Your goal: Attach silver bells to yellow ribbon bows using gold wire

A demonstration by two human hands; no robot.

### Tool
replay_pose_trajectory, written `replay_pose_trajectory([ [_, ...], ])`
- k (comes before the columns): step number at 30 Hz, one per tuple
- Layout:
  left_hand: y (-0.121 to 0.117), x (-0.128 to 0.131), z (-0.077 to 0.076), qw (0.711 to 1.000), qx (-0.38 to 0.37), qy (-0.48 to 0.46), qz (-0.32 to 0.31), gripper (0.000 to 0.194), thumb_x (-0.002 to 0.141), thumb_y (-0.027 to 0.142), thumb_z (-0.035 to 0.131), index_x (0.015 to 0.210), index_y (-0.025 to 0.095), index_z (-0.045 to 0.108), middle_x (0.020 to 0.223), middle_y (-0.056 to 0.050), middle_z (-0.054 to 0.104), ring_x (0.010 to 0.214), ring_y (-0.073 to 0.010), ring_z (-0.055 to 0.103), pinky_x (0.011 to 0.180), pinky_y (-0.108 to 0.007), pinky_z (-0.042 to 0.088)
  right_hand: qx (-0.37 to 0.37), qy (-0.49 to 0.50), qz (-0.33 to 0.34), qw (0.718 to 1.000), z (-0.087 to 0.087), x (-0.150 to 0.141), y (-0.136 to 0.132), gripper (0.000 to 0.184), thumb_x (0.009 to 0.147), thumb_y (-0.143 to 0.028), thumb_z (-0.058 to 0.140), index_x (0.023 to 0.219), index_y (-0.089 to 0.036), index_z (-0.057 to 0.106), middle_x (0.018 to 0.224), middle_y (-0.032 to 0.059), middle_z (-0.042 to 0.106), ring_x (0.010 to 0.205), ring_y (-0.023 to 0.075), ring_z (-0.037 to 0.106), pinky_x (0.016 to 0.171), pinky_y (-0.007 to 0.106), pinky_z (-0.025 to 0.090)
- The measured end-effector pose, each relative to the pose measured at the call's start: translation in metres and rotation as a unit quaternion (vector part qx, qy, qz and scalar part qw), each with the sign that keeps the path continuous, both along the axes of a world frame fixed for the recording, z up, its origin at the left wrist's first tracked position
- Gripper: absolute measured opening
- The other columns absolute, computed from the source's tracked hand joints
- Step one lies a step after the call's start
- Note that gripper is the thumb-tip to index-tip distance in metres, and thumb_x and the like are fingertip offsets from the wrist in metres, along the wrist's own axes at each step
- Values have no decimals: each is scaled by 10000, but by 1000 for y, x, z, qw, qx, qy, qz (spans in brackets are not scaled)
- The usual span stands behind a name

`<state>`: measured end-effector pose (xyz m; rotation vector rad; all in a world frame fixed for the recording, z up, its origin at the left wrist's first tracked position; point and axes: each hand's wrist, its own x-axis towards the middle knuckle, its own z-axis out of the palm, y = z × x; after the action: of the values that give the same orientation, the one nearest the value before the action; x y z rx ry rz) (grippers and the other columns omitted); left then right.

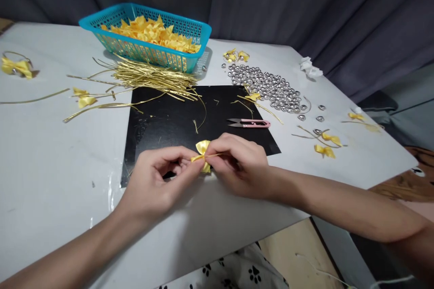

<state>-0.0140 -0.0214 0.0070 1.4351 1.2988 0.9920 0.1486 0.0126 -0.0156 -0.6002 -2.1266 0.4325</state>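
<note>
Above the front edge of a black mat (162, 122), my two hands meet at a small yellow ribbon bow (203, 146). My left hand (162, 176) pinches the bow's left side between thumb and forefinger. At its middle, my right hand (239, 162) pinches a thin gold cord (219, 154) that runs back under the fingers. The fingertips cover part of the bow, so how the cord passes around it is hidden. Pink-handled thread snips (249, 123) lie on the mat just beyond my right hand.
A blue basket (145, 49) of yellow bows stands at the back, with a bundle of gold cords (152, 76) before it. Many silver beads (267, 86) lie right of the mat. Loose bows with cords (83, 98) are scattered on the white table (50, 167). Crumpled tissue (310, 67) sits far right.
</note>
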Motion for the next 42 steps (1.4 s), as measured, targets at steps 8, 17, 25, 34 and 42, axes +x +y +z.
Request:
replay_pose_trajectory([
  [8,2,-3,-5,999,-19,14,-42,214,746,309,549,597,157,572,536,22,494,508,-93,428,455,-191,335,-48,84,54,994,10,5,-4,110,843,-52,413,882,-155,409,763,14,476,678,70,470,615,208,401],
  [17,2,-5,-7,991,-12,-44,-127,210,818,263,504,627,180,531,567,56,461,532,-73,404,484,-177,314,-110,77,106,985,7,2,-6,86,865,-65,392,851,-138,434,736,9,489,668,59,462,630,196,427],
  [25,0,-7,-7,989,-23,-60,-134,196,823,258,505,643,181,519,580,53,455,541,-80,391,480,-191,299,-80,48,94,991,11,3,-5,70,883,-80,399,862,-134,439,766,18,498,691,57,454,638,174,418],
  [34,3,-6,-8,988,-27,-68,-138,214,827,268,499,632,180,494,577,56,420,534,-80,352,471,-199,278,-69,37,91,993,10,2,-5,68,894,-92,396,867,-130,445,764,19,501,690,56,448,647,165,418],
  [42,2,-7,-6,989,-26,-56,-135,213,824,272,502,636,174,521,579,44,446,545,-89,379,481,-206,292,-36,24,93,995,8,3,-3,71,889,-98,395,870,-126,457,756,20,500,703,64,442,665,170,424],
])
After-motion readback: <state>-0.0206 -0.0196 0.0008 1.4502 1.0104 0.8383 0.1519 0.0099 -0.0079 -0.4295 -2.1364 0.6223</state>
